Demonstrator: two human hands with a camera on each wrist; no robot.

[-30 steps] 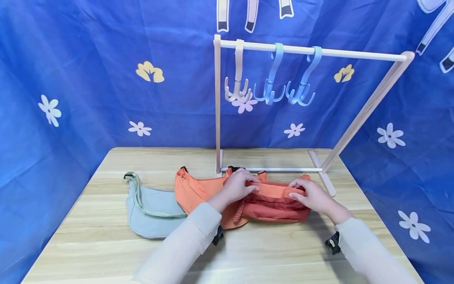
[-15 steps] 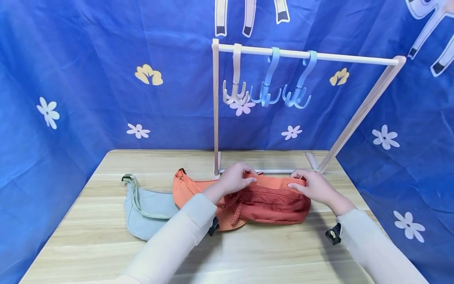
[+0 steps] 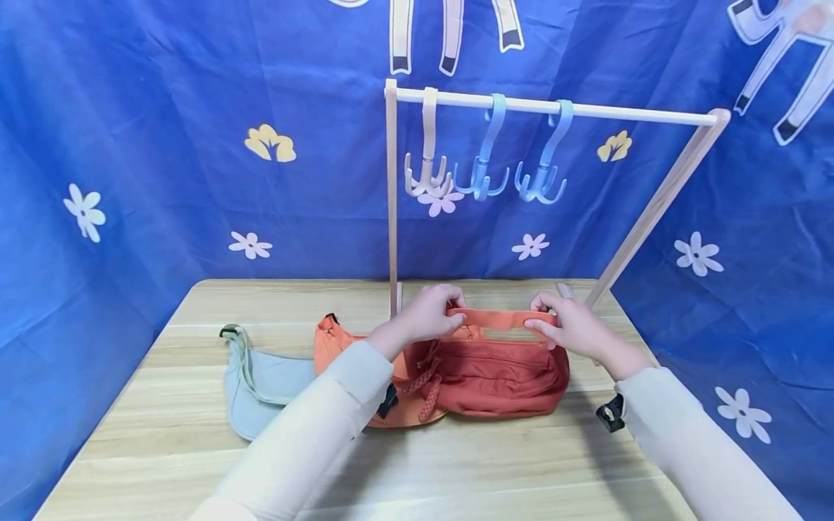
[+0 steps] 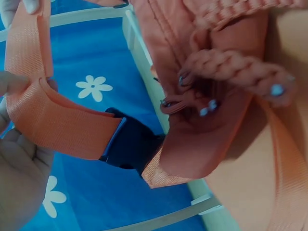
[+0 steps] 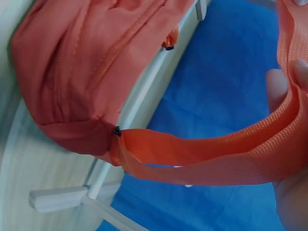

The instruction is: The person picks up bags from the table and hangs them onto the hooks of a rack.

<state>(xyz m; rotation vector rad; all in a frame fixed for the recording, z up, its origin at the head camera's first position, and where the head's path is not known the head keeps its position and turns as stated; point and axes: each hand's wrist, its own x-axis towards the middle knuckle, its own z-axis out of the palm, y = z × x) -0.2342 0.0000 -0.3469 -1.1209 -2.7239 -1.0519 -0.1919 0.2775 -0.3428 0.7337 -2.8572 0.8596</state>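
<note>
A rust-red waist bag (image 3: pixel 498 376) lies on the table with its zipped front towards me. Both hands hold its orange webbing strap (image 3: pixel 498 319) raised above the bag. My left hand (image 3: pixel 430 311) pinches the strap near its left end; my right hand (image 3: pixel 565 324) pinches it near the right end. In the left wrist view a black buckle (image 4: pixel 132 142) joins the strap to the bag, beside braided zip pulls (image 4: pixel 240 72). The right wrist view shows the doubled strap (image 5: pixel 207 159) running from the bag's corner to my right hand (image 5: pixel 296 192).
An orange bag (image 3: pixel 335 344) lies partly under the red one and my left arm. Left of it is a pale blue-green bag (image 3: pixel 263 376). Behind stands a rack with a white top rail (image 3: pixel 625 112), carrying a white hook (image 3: pixel 428 145) and two blue hooks (image 3: pixel 483 148).
Both hands have lifted the strap up and away from the red bag, opening a gap beneath it. The head view has shifted slightly upward.
</note>
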